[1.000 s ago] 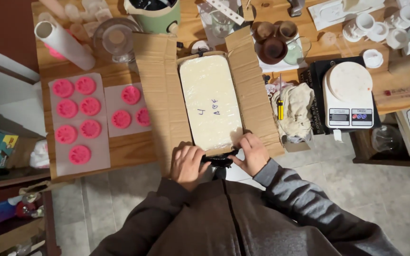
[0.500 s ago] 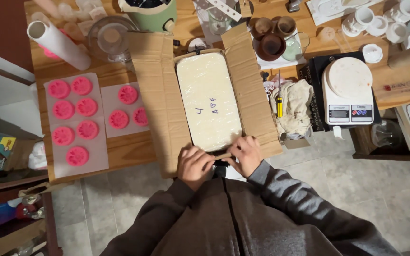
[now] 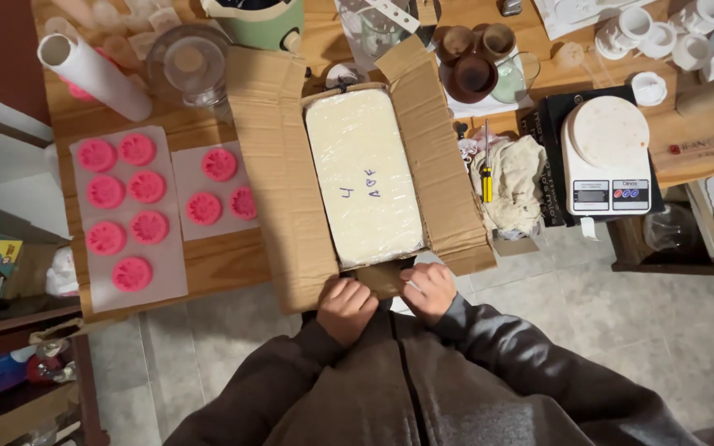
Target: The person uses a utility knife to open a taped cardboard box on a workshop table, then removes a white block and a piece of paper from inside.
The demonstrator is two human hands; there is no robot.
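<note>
Both fists are curled at the near end flap of the open cardboard box (image 3: pixel 278 177): left hand (image 3: pixel 345 307) and right hand (image 3: pixel 429 291) gripping its edge. Inside lies a pale plastic-wrapped block (image 3: pixel 363 177) with blue handwriting, flaps spread across the wooden table (image 3: pixel 216 260)

The cardboard box (image 3: pixel 291 165) is plain brown and holds a pale cream block (image 3: pixel 364 177) under clear wrap, with blue handwriting on it. Left of the box, 10 bright pink discs (image 3: pixel 130 202) with ridged tops lie on grey sheets (image 3: pixel 167 277). Right of the box are a beige cloth (image 3: pixel 522 186), a yellow-handled tool (image 3: pixel 486 182) and a white scale (image 3: pixel 605 153) on a black mat. The wooden table (image 3: pixel 208 260) is honey-brown. The sleeves (image 3: pixel 489 347) near the box are dark grey-brown.
</note>
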